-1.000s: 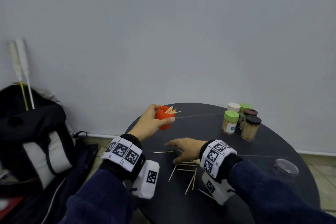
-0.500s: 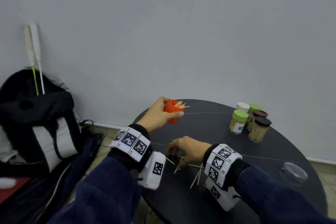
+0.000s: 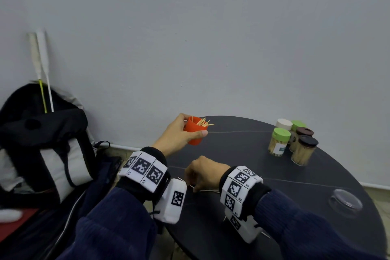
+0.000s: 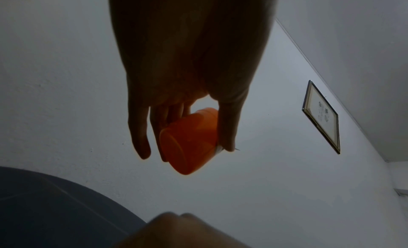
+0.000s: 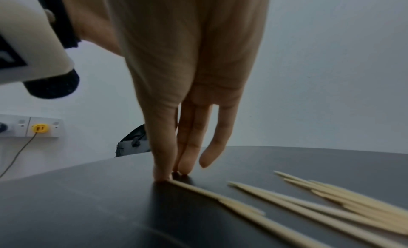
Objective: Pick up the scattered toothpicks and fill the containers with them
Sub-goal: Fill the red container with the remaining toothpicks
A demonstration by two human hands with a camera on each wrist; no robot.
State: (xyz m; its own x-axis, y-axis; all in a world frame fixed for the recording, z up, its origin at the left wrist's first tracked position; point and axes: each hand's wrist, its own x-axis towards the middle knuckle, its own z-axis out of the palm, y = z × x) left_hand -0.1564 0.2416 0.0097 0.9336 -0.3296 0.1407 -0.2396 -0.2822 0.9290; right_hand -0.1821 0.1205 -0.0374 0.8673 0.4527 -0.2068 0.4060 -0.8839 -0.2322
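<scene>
The left hand (image 3: 179, 133) holds a small orange cup (image 3: 194, 131) above the far left edge of the round dark counter (image 3: 242, 148). The thumb lies on one side of the cup and the fingers curl around the other side. The cup is tilted, and a bunch of toothpicks (image 3: 204, 122) sticks out of its mouth toward the right.

The right hand (image 3: 203, 172) is low on the counter, near the front edge. In the right wrist view its fingers (image 5: 187, 147) point down, close together, and the tips press on the end of one toothpick (image 5: 198, 190) that lies flat on the surface. Whether it is pinched, I cannot tell. More loose toothpicks (image 5: 331, 204) lie just beside it, to the right.

At the far right of the counter stand four closed jars (image 3: 293, 143) close together, with green, white and dark lids. A clear lid (image 3: 345, 199) lies alone near the right edge. A black and grey backpack (image 3: 42, 139) stands on the floor at the left.
</scene>
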